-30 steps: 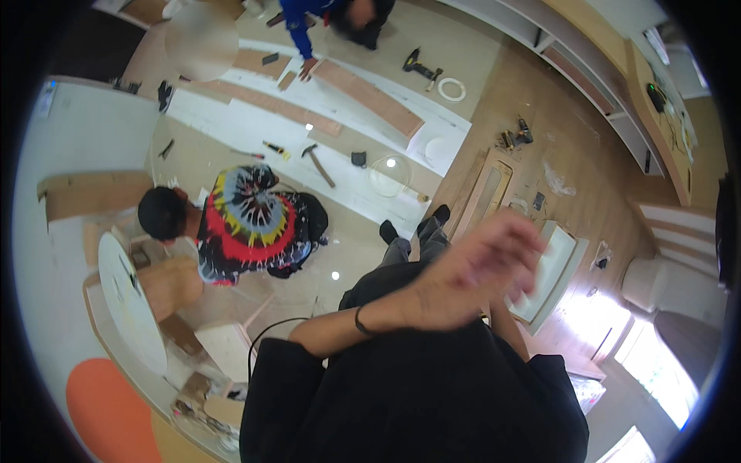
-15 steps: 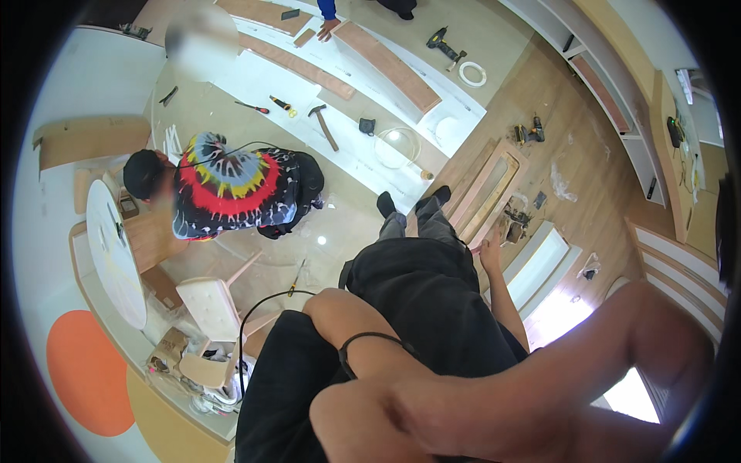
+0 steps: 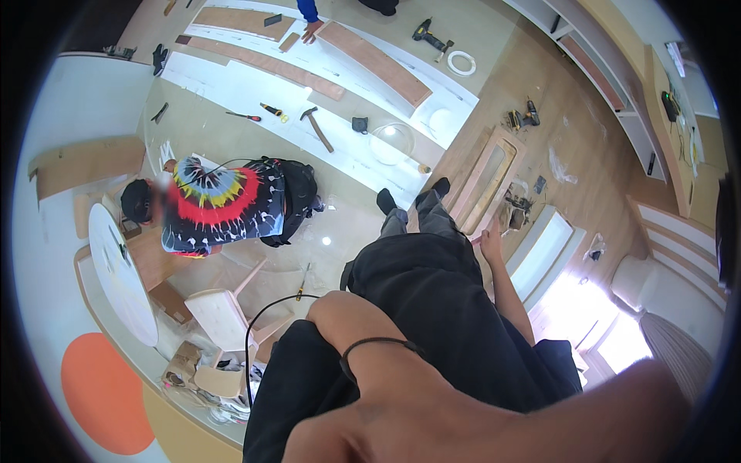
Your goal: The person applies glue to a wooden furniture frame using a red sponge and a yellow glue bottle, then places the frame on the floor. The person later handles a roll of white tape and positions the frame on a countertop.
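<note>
My left hand [image 3: 432, 420] is raised very close to the lower edge of the view, large and blurred. A dark cord [image 3: 378, 343] circles its wrist. One finger stretches toward the right; the others run out of the picture, and I see nothing held. My right hand [image 3: 491, 241] hangs by my right hip, fingers loosely apart, with nothing visible in it. Nearest to it on the floor are an open wooden frame [image 3: 464, 202] and a small pile of tools and hardware [image 3: 519, 204]. My black shirt [image 3: 417, 289] fills the middle.
A crouching co-worker in a tie-dye shirt [image 3: 224, 202] is at left, near a round white board [image 3: 122, 274] and a chair [image 3: 218, 312]. A hammer [image 3: 316, 130], tape measure [image 3: 360, 124], drill [image 3: 525, 116] and long wooden panel [image 3: 374, 63] lie ahead. Another person's hand [image 3: 312, 31] touches the panel.
My left hand has dropped lower in the view, its finger now along the bottom right. The crouching co-worker has shifted; one of their hands now shows. My right hand stays by my hip.
</note>
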Demonstrator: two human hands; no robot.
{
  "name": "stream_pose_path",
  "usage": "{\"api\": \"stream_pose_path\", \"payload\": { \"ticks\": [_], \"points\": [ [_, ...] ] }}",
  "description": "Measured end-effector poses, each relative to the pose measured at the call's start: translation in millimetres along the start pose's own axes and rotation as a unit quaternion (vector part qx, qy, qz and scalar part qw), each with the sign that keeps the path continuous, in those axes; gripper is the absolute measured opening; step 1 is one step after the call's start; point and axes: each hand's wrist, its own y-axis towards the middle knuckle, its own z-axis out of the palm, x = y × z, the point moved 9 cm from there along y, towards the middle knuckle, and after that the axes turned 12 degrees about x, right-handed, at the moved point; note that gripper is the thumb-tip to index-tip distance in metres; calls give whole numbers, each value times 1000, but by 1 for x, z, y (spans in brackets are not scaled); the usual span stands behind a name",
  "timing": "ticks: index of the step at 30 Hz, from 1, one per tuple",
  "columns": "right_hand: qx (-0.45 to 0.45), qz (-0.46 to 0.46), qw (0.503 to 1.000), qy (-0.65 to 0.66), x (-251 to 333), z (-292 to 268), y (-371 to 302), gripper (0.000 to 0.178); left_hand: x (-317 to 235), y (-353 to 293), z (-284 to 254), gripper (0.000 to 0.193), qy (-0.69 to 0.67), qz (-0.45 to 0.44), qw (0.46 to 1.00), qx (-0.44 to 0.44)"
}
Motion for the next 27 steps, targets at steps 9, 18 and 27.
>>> {"api": "stream_pose_path", "payload": {
  "ticks": [9,18,27],
  "points": [
    [17,71,992,103,-2,11,-6,71,-40,2,-9,5,453,103,886,11],
    [21,37,998,38,37,17,1,72,-118,18,13,15,736,-66,654,-164],
    [15,24,991,127,-10,33,3,73,-141,-105,-89,45,709,-255,639,-152]
  ]
}}
